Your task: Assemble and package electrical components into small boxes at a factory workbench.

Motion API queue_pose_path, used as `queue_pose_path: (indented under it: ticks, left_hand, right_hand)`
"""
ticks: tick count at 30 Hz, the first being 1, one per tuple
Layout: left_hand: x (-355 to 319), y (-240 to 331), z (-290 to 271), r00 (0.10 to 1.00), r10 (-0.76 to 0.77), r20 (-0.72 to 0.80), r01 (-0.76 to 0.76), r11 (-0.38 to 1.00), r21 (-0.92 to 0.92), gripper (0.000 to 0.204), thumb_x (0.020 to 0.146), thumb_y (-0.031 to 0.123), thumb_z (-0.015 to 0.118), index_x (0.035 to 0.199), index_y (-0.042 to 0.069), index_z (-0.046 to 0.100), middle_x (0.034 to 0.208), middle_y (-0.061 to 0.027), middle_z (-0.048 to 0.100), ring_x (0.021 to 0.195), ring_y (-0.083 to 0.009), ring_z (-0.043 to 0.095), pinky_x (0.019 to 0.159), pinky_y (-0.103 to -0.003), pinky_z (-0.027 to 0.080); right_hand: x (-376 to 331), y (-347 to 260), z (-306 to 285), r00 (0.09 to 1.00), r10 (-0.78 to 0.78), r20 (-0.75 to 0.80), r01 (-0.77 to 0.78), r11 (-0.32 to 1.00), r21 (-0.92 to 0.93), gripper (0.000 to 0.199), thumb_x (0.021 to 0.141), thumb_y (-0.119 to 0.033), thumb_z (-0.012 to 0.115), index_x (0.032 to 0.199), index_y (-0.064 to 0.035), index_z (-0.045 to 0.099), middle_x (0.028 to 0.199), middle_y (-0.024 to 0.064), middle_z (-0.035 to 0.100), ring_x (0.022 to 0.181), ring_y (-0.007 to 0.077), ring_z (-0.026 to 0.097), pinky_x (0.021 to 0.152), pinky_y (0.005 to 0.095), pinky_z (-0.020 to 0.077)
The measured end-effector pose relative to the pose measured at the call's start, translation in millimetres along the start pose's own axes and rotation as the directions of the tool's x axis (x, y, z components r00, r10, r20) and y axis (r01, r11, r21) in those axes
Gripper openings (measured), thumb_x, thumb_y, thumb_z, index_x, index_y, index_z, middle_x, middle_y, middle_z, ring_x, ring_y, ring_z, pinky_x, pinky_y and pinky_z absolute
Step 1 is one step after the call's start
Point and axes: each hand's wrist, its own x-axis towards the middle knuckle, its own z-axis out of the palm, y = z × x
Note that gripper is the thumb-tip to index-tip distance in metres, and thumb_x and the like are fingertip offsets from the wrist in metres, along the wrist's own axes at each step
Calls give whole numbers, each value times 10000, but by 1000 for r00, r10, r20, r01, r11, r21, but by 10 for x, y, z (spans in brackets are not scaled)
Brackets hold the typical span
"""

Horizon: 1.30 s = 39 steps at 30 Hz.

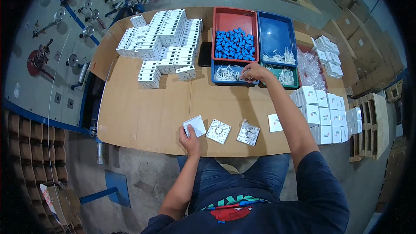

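Note:
My left hand point(190, 142) grips a small white box point(195, 125) at the table's near side, its thumb along the box's edge. To its right lie two square white plates with metal fittings: one plate point(218, 131) is bare, and the other plate point(248, 133) has clear plastic on it. My right hand point(255, 73) reaches over the right end of a blue tray point(221, 81) of short white stick-like pieces point(227, 73). Its fingers are pinched together; what they hold is too small to make out.
Behind stand a red tray point(235, 13) of blue plugs point(235, 44), another blue tray point(277, 32), and a green tray point(291, 85). Stacked white boxes point(160, 39) fill the far left. More white boxes point(323, 115) stand right, near a bin of clear plastic bags point(310, 70).

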Motion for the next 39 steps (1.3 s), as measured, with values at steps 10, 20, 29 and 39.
queue_pose_path:
  ticks: [10, 20, 29, 39]
  left_hand:
    - [1, -80, -10, 997, 71, -37, -71, 997, 17, 213, 1007, 180, 594, 932, -19, 595, 797, -64, 632, 735, -122, 558, 657, -310, 473]
    - [1, -106, 41, 998, 65, -18, -65, 998, 11, 205, 1005, 174, 597, 951, -25, 602, 810, -62, 634, 737, -124, 562, 660, -308, 475]
    - [-1, -66, 57, 994, 107, -36, -106, 994, 41, 197, 998, 168, 602, 950, -24, 602, 813, -65, 635, 737, -131, 559, 664, -322, 476]
    - [-6, -93, 63, 992, 113, -49, -112, 993, 25, 206, 998, 177, 603, 933, -19, 597, 789, -69, 628, 717, -132, 548, 646, -321, 466]
  right_hand:
    - [114, -212, -2, 779, -534, -328, 266, 755, -599, 208, 710, 21, 758, 901, 34, 676, 812, 174, 711, 702, 264, 721, 624, 395, 561]
    - [18, -191, -120, 784, -564, -258, 306, 714, -630, 110, 858, -31, 675, 933, 27, 732, 815, 164, 730, 709, 230, 723, 637, 373, 556]
    - [-123, -245, -116, 751, -592, -292, 340, 726, -597, 100, 840, -60, 733, 902, 11, 701, 686, 130, 702, 632, 213, 697, 595, 347, 531]
    - [-38, 109, 88, 721, -521, -457, 431, 853, -293, 99, 877, -51, 649, 952, -14, 701, 919, 177, 730, 764, 313, 718, 685, 414, 559]
